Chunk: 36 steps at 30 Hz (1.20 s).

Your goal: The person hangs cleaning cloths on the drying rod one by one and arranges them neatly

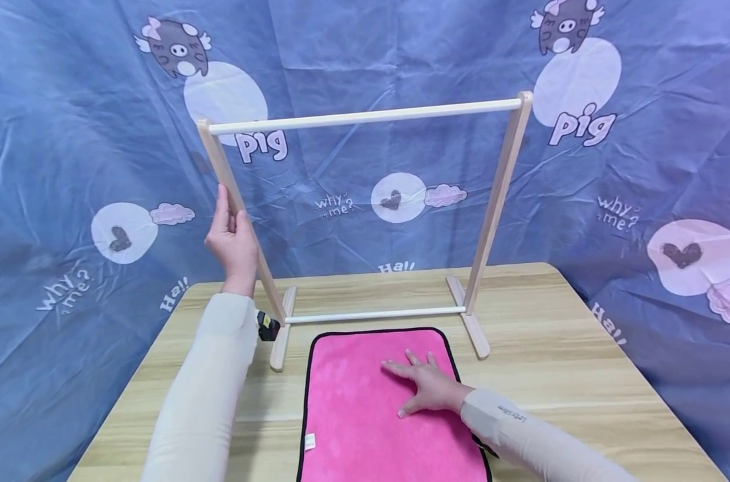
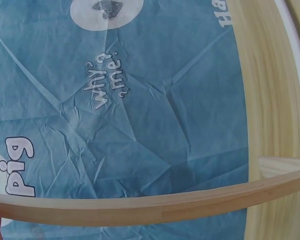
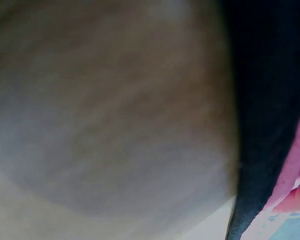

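A wooden rack [image 1: 365, 119] with two uprights and two white crossbars stands on the table. My left hand [image 1: 233, 249] holds its left upright partway up, thumb on one side and fingers on the other. That upright [image 2: 160, 209] crosses the lower part of the left wrist view, with a bit of a finger at the edge. In front of the rack lies a pink towel [image 1: 358, 402] with a black border and a small white tag, spread flat. My right hand [image 1: 431, 389] rests on it, fingers spread. The right wrist view is mostly filled by a blurred close surface beside the black border [image 3: 265, 110].
The light wood table [image 1: 557, 375] extends on both sides of the towel. Behind it hangs a blue cloth [image 1: 340, 73] printed with pigs and words. The rack's feet [image 1: 283, 335] stand near the towel's far edge.
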Tool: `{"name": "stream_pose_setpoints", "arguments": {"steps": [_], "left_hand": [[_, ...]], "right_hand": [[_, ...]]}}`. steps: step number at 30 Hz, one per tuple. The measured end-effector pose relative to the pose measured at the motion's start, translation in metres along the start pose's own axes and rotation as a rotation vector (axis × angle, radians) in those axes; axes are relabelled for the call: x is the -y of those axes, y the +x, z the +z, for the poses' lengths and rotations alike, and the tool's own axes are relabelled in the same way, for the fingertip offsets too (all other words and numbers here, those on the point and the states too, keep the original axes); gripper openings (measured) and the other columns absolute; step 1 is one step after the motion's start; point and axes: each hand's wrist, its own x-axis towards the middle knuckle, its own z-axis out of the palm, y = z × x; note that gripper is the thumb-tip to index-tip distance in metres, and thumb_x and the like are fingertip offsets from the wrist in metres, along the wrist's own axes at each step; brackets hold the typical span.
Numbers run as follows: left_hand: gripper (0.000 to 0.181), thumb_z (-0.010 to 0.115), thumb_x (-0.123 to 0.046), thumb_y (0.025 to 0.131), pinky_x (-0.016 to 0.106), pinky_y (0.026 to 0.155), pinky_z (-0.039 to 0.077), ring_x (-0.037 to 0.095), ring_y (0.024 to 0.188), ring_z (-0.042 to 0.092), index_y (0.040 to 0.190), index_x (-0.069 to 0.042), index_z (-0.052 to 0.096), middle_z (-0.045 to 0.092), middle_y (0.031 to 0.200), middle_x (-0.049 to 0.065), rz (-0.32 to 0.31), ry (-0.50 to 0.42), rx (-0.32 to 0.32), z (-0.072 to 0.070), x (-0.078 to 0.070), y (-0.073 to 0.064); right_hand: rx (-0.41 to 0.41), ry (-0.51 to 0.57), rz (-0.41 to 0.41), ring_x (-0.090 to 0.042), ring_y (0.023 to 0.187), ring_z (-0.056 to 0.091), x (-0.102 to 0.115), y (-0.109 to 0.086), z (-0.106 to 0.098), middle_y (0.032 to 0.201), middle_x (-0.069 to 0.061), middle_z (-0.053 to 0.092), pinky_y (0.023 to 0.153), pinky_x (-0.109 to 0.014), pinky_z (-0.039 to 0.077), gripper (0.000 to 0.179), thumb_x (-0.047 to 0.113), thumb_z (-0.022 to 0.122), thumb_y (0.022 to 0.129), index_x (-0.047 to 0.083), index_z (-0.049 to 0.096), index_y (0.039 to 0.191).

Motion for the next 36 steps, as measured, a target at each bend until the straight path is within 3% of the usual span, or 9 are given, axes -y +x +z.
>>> {"name": "stream_pose_setpoints", "arguments": {"steps": [6,10,16,19,28,36], "left_hand": [[0.052,0.049,0.005,0.085,0.018,0.090,0.046,0.007,0.112,0.053,0.127,-0.025,0.050,0.051,0.132,-0.001,-0.013,-0.004,0.003,0.000,-0.002,0.000],[0.051,0.049,0.006,0.084,0.019,0.089,0.047,0.009,0.113,0.053,0.129,-0.018,0.048,0.049,0.133,0.002,-0.008,-0.018,0.008,0.000,-0.005,0.000],[0.051,0.048,0.011,0.083,0.020,0.092,0.045,0.013,0.117,0.050,0.131,-0.005,0.045,0.046,0.134,0.009,-0.024,-0.046,0.020,-0.001,-0.024,-0.007],[0.050,0.048,0.011,0.083,0.019,0.094,0.043,0.014,0.119,0.049,0.131,-0.003,0.044,0.045,0.134,0.010,-0.023,-0.051,0.025,-0.001,-0.027,-0.008],[0.050,0.048,0.010,0.085,0.018,0.096,0.041,0.014,0.122,0.046,0.132,-0.004,0.043,0.043,0.135,0.012,-0.030,-0.056,0.031,-0.003,-0.024,-0.009],[0.050,0.048,0.009,0.085,0.018,0.095,0.042,0.014,0.121,0.047,0.133,-0.005,0.043,0.045,0.134,0.011,-0.020,-0.031,0.031,-0.003,-0.025,-0.010]], "right_hand": [[-0.007,0.012,-0.045,-0.042,0.134,0.018,-0.001,-0.001,0.001,0.141,-0.007,0.040,0.104,-0.067,0.004,0.085,0.037,0.077,0.063,0.023,0.039,0.138],[-0.003,0.028,-0.074,-0.038,0.134,0.021,-0.002,-0.001,0.002,0.142,-0.009,0.039,0.108,-0.060,0.008,0.080,0.036,0.075,0.067,0.019,0.041,0.137],[0.002,0.033,-0.079,-0.035,0.134,0.025,-0.002,-0.002,0.003,0.140,-0.007,0.042,0.109,-0.053,0.018,0.074,0.036,0.073,0.068,0.017,0.045,0.134],[-0.007,0.005,-0.102,-0.034,0.132,0.030,-0.002,-0.002,0.004,0.137,-0.008,0.046,0.108,-0.052,0.022,0.069,0.036,0.072,0.069,0.016,0.049,0.132],[-0.013,-0.035,-0.139,-0.033,0.128,0.037,0.002,-0.002,0.005,0.133,-0.011,0.049,0.106,-0.049,0.026,0.050,0.032,0.067,0.076,0.010,0.059,0.121],[-0.120,-0.108,-0.181,-0.032,0.118,0.048,0.004,-0.001,0.009,0.121,-0.010,0.059,0.101,-0.048,0.035,0.031,0.023,0.064,0.080,0.008,0.067,0.108]]}}
